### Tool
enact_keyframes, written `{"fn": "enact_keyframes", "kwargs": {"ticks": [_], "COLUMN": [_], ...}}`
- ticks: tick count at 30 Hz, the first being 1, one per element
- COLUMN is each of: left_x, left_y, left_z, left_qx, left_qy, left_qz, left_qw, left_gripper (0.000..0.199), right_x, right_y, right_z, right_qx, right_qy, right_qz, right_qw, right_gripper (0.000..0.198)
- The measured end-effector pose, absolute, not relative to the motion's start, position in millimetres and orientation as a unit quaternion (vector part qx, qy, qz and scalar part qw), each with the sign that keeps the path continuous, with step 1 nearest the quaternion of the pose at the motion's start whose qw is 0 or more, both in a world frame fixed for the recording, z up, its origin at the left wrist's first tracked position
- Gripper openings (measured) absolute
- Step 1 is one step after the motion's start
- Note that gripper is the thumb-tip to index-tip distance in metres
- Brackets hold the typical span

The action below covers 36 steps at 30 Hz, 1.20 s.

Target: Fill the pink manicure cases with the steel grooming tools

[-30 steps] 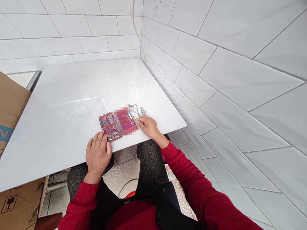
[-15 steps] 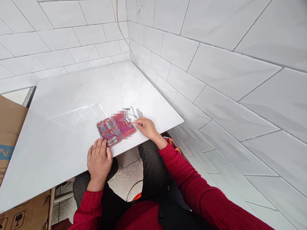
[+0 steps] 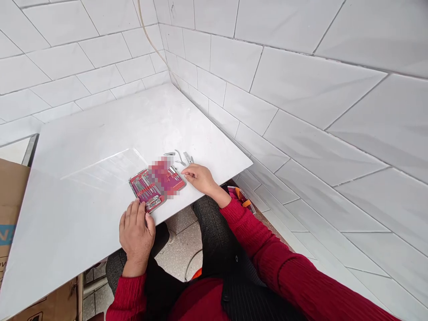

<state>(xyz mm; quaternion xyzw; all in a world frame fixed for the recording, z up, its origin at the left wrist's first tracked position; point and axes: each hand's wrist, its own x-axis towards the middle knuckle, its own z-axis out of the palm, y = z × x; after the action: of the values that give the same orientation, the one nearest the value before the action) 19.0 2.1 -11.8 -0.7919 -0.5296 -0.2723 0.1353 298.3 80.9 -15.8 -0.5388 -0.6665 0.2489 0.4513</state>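
An open manicure set case (image 3: 175, 186), red and purple with a zipped edge, lies on the white table (image 3: 83, 214). Its left half holds several slim metal tools (image 3: 144, 186) and a nail clipper (image 3: 154, 203). Part of the case is blurred by pixel blocks. Flat on the table's front edge, my left hand (image 3: 137, 232) rests with its fingers at the case's near left corner. My right hand (image 3: 200, 178) is beside the right half, fingers curled together; anything between them is too small to make out. Beyond it lie a nail clipper (image 3: 187, 158), a curved metal tool (image 3: 179, 156) and a small metal piece (image 3: 169, 154).
White tiled walls (image 3: 284, 84) meet behind the table, with a thin hose (image 3: 147, 35) hanging at the corner. Cardboard boxes (image 3: 13, 191) stand at the left, one of them below the table. A bag with orange straps (image 3: 242, 196) sits below the right edge.
The view has shifted a little, so the case and table appear slightly further left. Both hands keep nearly the same places beside the case.
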Motion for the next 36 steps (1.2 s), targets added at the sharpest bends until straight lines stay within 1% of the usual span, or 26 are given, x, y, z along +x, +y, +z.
{"fn": "enact_keyframes", "kwargs": {"ticks": [12,16,18,21,24,27,29,31,34,36], "left_x": [18,18,18,18,19,20,19,17,16,18], "left_y": [2,2,2,2,2,1,0,-1,4,14], "left_z": [-13,-13,-13,-14,-13,-12,-9,-4,7,17], "left_qx": [-0.792,-0.792,-0.788,-0.781,-0.777,-0.775,-0.778,-0.776,-0.773,-0.779], "left_qy": [-0.53,-0.532,-0.538,-0.55,-0.558,-0.56,-0.559,-0.559,-0.562,-0.553], "left_qz": [-0.274,-0.27,-0.272,-0.273,-0.274,-0.276,-0.273,-0.274,-0.279,-0.28], "left_qw": [0.131,0.127,0.125,0.119,0.103,0.095,0.096,0.096,0.098,0.097], "left_gripper": [0.057,0.054,0.05,0.045,0.043,0.041,0.04,0.04,0.04,0.037], "right_x": [298,300,302,304,302,293,285,277,272,274], "right_y": [82,80,81,92,117,148,164,175,182,184], "right_z": [-18,-12,-1,27,55,71,76,78,78,76], "right_qx": [-0.536,-0.542,-0.555,-0.602,-0.654,-0.691,-0.697,-0.697,-0.7,-0.705], "right_qy": [-0.661,-0.647,-0.648,-0.669,-0.696,-0.702,-0.704,-0.706,-0.702,-0.694], "right_qz": [0.254,0.267,0.26,0.215,0.155,0.126,0.121,0.118,0.133,0.146], "right_qw": [0.46,0.465,0.451,0.379,0.252,0.12,0.058,0.029,0.02,0.033], "right_gripper": [0.023,0.021,0.019,0.017,0.022,0.03,0.026,0.018,0.019,0.019]}}
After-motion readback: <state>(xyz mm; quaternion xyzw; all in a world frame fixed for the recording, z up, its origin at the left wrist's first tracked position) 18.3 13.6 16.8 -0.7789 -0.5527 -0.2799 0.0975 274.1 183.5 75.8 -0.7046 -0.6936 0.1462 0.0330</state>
